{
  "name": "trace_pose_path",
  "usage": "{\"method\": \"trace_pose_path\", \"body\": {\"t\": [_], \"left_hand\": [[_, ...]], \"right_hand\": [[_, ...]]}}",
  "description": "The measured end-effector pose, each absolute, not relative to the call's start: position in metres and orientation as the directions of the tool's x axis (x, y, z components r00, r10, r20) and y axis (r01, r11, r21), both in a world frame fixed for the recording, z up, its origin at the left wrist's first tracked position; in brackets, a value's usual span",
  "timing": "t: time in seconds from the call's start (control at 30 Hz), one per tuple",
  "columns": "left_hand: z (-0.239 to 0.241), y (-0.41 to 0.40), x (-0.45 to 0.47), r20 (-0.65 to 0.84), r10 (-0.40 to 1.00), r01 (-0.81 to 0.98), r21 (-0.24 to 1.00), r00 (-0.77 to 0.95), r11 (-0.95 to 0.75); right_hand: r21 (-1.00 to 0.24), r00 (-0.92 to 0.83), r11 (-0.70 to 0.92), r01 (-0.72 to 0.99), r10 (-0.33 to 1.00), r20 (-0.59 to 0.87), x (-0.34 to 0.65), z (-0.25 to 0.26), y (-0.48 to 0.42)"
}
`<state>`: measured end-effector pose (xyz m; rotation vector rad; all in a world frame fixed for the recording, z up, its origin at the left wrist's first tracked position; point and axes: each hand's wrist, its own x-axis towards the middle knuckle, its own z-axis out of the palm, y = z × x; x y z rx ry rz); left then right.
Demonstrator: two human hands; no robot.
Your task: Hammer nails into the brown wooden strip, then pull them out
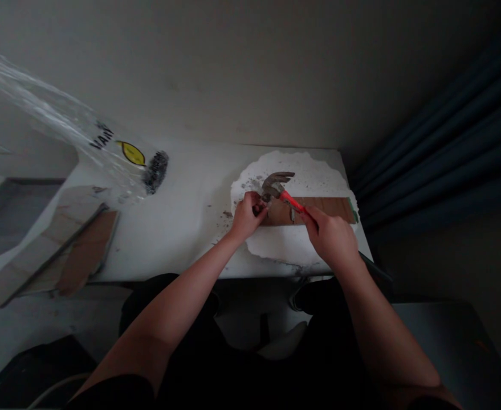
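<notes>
A claw hammer (pixel 292 201) with a red handle is gripped in my right hand (pixel 334 238), fingers wrapped round the lower handle. Its dark metal head lies right at the fingertips of my left hand (pixel 247 216), claw towards the wall. My left fingers are closed in a pinch over the left end of a brown flat strip (pixel 325 208); what they hold is too small and dark to make out. The strip lies on a white rough-edged sheet (pixel 271 245), and a small pale bit (pixel 293 214) sits on it beside the hammer handle.
Dark crumbs are scattered on the white table (pixel 182 228). Clear plastic wrapping (pixel 74 122) with a yellow print stretches across the left. Brown and grey board pieces (pixel 88 250) overhang the table's left front edge. A dark curtain (pixel 442 125) hangs at the right.
</notes>
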<state>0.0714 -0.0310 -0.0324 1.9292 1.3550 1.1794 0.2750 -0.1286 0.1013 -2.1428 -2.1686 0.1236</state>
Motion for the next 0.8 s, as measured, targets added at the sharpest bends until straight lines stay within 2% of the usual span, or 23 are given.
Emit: {"method": "trace_pose_path", "body": {"t": [0.37, 0.5, 0.63, 0.8], "left_hand": [[-0.032, -0.030, 0.072, 0.351, 0.924, 0.492, 0.784, 0.153, -0.379], [-0.031, -0.031, 0.071, 0.394, 0.904, 0.480, 0.769, 0.164, -0.422], [-0.030, -0.029, 0.067, 0.454, 0.884, 0.433, 0.779, 0.109, -0.453], [-0.028, -0.023, 0.059, 0.467, 0.884, 0.398, 0.813, -0.009, -0.425]], "right_hand": [[-0.107, 0.008, -0.006, 0.994, 1.000, 0.013, 0.275, 0.094, -0.129], [-0.106, -0.009, 0.007, 0.994, 1.000, -0.016, 0.277, 0.092, -0.129], [-0.140, 0.009, -0.008, 0.990, 1.000, 0.007, 0.278, 0.091, -0.129], [-0.117, 0.002, -0.009, 0.993, 0.998, -0.058, 0.278, 0.090, -0.129]]}}
